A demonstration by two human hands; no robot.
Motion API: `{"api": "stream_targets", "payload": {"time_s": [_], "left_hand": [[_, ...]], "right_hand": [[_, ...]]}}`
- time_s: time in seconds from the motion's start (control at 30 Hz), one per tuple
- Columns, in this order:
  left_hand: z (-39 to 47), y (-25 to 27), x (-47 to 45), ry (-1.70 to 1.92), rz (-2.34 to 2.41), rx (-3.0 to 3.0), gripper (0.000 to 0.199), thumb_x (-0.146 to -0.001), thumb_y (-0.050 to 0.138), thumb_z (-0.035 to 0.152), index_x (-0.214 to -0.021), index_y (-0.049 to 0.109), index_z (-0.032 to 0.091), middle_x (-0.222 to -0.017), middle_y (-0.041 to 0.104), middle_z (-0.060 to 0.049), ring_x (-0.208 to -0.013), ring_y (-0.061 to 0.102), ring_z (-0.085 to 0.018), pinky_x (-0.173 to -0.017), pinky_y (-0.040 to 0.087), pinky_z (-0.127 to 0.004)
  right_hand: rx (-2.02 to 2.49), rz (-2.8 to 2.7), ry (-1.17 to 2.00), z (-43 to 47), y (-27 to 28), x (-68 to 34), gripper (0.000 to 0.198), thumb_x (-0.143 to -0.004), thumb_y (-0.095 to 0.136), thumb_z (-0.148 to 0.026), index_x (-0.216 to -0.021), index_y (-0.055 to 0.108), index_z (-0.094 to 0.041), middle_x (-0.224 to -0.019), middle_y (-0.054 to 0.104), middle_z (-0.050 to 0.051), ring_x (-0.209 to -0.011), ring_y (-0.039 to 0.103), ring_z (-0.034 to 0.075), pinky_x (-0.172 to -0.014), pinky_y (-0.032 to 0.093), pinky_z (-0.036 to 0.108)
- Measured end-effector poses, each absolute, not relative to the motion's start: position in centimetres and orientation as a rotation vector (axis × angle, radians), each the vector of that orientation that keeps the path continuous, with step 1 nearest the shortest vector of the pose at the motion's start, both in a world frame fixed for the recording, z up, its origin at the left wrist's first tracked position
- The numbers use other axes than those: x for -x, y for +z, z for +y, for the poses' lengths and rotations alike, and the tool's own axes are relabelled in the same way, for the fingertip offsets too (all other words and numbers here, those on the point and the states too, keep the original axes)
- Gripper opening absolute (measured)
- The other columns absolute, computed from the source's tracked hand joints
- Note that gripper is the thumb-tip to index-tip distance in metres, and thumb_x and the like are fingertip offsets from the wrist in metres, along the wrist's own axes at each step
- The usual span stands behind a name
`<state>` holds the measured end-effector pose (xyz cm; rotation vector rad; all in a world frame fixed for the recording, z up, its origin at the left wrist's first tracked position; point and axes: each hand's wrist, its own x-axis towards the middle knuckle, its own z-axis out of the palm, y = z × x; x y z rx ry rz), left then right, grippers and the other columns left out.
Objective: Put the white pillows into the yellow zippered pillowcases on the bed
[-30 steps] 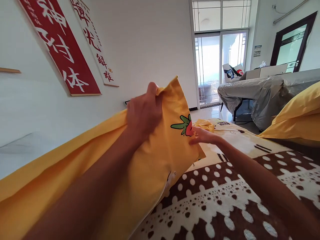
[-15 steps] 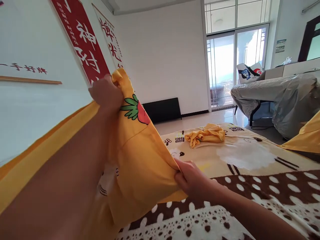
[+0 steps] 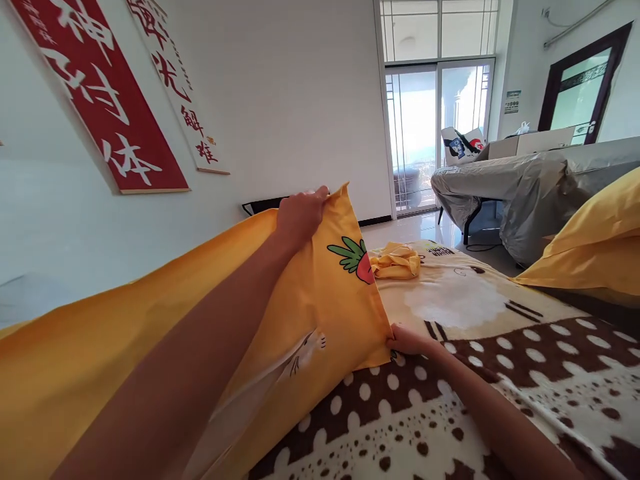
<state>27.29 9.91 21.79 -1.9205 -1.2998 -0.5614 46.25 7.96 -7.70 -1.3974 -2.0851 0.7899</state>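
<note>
A yellow pillowcase (image 3: 280, 313), printed with a radish and a white animal figure, stretches from the left edge to the middle of the view. My left hand (image 3: 303, 217) is closed on its upper edge, close to the top corner. Lower down, the fingers of my right hand (image 3: 407, 339) pinch the edge near the bottom corner. Between the two hands the end edge hangs fairly straight. What lies inside the cloth is hidden.
A blanket (image 3: 480, 347) with sheep and dot patterns spreads beneath. Crumpled yellow cloth (image 3: 397, 261) lies on it, and more yellow fabric (image 3: 590, 247) rises at the right. Behind stands a plastic-covered table (image 3: 505, 177) with boxes. Scrolls (image 3: 115, 100) hang on the left wall.
The view has turned to the right. My left hand has come lower and farther right with the top corner, and the bunched, folded end now lies flatter and more spread out.
</note>
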Motion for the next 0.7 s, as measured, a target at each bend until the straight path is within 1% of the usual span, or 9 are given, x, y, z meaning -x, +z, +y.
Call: {"api": "stream_targets", "payload": {"time_s": [0.07, 0.13, 0.23, 0.3, 0.37, 0.47, 0.53, 0.6, 0.7], "left_hand": [[9.9, 21.9, -26.9, -0.622, -1.285, 1.903, 0.033, -0.094, 0.027, 0.035, -0.102, 0.055, 0.02, -0.086, 0.066, -0.009, -0.077, 0.06, -0.024, -0.06, 0.034, -0.029], [9.5, 22.1, -27.0, -0.656, -1.271, 1.896, 0.034, -0.094, 0.026, 0.038, -0.1, 0.055, 0.02, -0.086, 0.066, -0.008, -0.077, 0.06, -0.023, -0.06, 0.033, -0.028], [8.6, 22.1, -28.0, -0.623, -1.237, 1.949, 0.036, -0.094, 0.026, 0.039, -0.1, 0.055, 0.02, -0.086, 0.066, -0.007, -0.076, 0.06, -0.022, -0.062, 0.035, -0.029], [8.0, 21.7, -28.7, -0.567, -1.21, 2.016, 0.037, -0.094, 0.027, 0.043, -0.102, 0.056, 0.02, -0.085, 0.067, -0.007, -0.077, 0.061, -0.023, -0.065, 0.038, -0.03], [7.5, 21.2, -28.5, -0.482, -1.128, 2.125, 0.041, -0.091, 0.031, 0.05, -0.11, 0.053, 0.021, -0.091, 0.067, -0.008, -0.082, 0.062, -0.024, -0.07, 0.041, -0.031], [6.9, 20.5, -25.5, -0.367, -1.027, 2.274, 0.064, -0.084, 0.039, 0.061, -0.134, 0.033, 0.022, -0.117, 0.061, -0.011, -0.101, 0.06, -0.027, -0.084, 0.042, -0.035], [6.3, 20.2, -21.7, -0.318, -1.24, 2.291, 0.081, -0.078, 0.041, 0.068, -0.141, 0.021, 0.022, -0.123, 0.057, -0.012, -0.106, 0.057, -0.03, -0.087, 0.042, -0.038], [5.4, 19.9, -17.2, -0.269, -1.681, 2.26, 0.082, -0.075, 0.036, 0.075, -0.137, 0.03, 0.022, -0.114, 0.062, -0.009, -0.1, 0.059, -0.029, -0.082, 0.044, -0.036], [3.2, 18.8, -10.3, -0.339, -2.268, 2.201, 0.075, -0.076, 0.018, 0.076, -0.11, 0.055, 0.02, -0.098, 0.067, -0.001, -0.088, 0.062, -0.022, -0.072, 0.047, -0.028]], "right_hand": [[1.277, -2.101, 0.855, 7.9, -6.4, -46.8, 0.01, -0.062, 0.058, -0.006, -0.064, 0.058, -0.015, -0.066, 0.06, 0.0, -0.068, 0.054, 0.015, -0.066, 0.044, 0.026], [1.126, -2.097, 0.919, 7.8, -4.3, -46.6, 0.027, -0.066, 0.063, -0.015, -0.093, 0.063, -0.018, -0.09, 0.065, 0.001, -0.085, 0.058, 0.017, -0.076, 0.047, 0.026], [0.881, -1.876, 1.032, 7.6, -1.7, -44.2, 0.055, -0.074, 0.063, -0.036, -0.126, 0.047, -0.024, -0.115, 0.061, 0.002, -0.101, 0.058, 0.019, -0.084, 0.05, 0.03], [0.838, -1.689, 1.048, 7.7, -1.3, -41.9, 0.062, -0.07, 0.068, -0.042, -0.125, 0.049, -0.023, -0.115, 0.062, 0.004, -0.102, 0.059, 0.022, -0.085, 0.051, 0.034], [0.918, -1.599, 1.024, 8.0, -2.0, -40.2, 0.059, -0.062, 0.074, -0.043, -0.114, 0.058, -0.02, -0.109, 0.066, 0.005, -0.101, 0.06, 0.026, -0.086, 0.05, 0.038], [0.963, -1.568, 1.064, 8.5, -4.0, -40.0, 0.054, -0.063, 0.073, -0.045, -0.108, 0.062, -0.018, -0.107, 0.067, 0.006, -0.1, 0.061, 0.026, -0.086, 0.05, 0.039], [0.937, -1.605, 1.132, 8.8, -5.3, -41.3, 0.056, -0.066, 0.07, -0.047, -0.112, 0.059, -0.018, -0.111, 0.066, 0.006, -0.099, 0.061, 0.024, -0.085, 0.051, 0.037], [0.95, -1.676, 1.181, 9.0, -6.3, -43.1, 0.054, -0.065, 0.071, -0.046, -0.11, 0.06, -0.017, -0.109, 0.067, 0.005, -0.096, 0.062, 0.022, -0.083, 0.051, 0.033], [1.028, -1.78, 1.236, 9.4, -7.8, -45.2, 0.044, -0.052, 0.077, -0.038, -0.089, 0.067, -0.015, -0.09, 0.07, 0.003, -0.081, 0.063, 0.02, -0.072, 0.052, 0.03]]}}
